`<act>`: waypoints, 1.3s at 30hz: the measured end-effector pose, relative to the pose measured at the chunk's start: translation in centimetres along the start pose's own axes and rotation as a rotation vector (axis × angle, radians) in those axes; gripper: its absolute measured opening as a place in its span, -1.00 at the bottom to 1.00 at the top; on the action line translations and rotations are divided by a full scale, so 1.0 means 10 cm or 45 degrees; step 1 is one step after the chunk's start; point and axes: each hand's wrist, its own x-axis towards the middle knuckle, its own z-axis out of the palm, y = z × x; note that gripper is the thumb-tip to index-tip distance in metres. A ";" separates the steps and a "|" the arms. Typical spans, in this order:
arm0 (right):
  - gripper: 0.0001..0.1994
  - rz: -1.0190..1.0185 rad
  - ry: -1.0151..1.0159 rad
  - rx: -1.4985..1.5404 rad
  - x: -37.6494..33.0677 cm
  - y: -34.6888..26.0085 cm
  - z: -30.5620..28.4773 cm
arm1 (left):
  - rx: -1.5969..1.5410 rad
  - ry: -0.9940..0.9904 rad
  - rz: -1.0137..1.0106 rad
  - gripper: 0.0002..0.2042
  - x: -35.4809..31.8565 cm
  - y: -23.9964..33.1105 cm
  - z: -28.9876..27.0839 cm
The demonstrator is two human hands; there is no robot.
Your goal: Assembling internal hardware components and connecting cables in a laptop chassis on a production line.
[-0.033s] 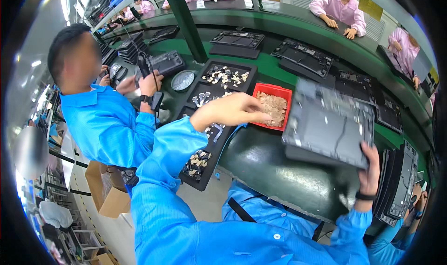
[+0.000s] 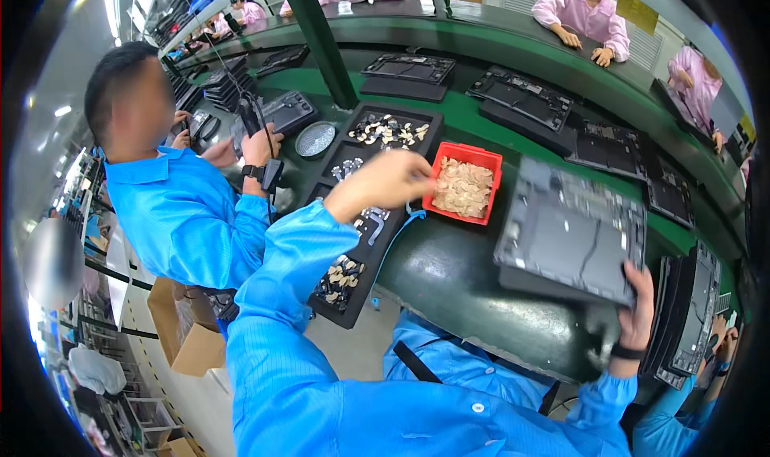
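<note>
Centre: my left hand (image 2: 381, 182) shifted to left rim of red bin (image 2: 472, 154), uncovering tan pieces (image 2: 465, 188); grasp unclear. Right: my right hand (image 2: 637, 311) grips dark panel (image 2: 561, 226).

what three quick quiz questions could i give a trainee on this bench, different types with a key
1. Multiple choice: what colour is the bin that holds the tan pieces?
a) green
b) red
c) white
2. True or false: the wearer's right hand is at the edge of the flat dark device.
3. Fill the gap: seen from the wearer, the black tray of small parts lies to the ____ of the bin.

Key: 1. b; 2. true; 3. left
</note>
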 end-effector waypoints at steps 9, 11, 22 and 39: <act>-0.53 -0.123 0.313 -0.522 -0.73 0.63 -0.79 | 0.426 0.390 0.083 -0.61 0.61 -1.35 -0.11; -0.51 -0.382 0.359 -0.776 -0.72 0.65 -0.79 | 0.506 0.321 0.146 -0.70 0.73 -1.41 -0.08; -0.61 -0.693 0.617 -1.315 -0.93 0.13 -0.12 | 0.362 0.770 0.345 -0.85 0.80 -1.37 -0.12; -0.53 -1.176 0.037 -1.005 -0.13 0.38 1.11 | -0.723 -0.004 0.347 -0.78 0.55 1.82 1.04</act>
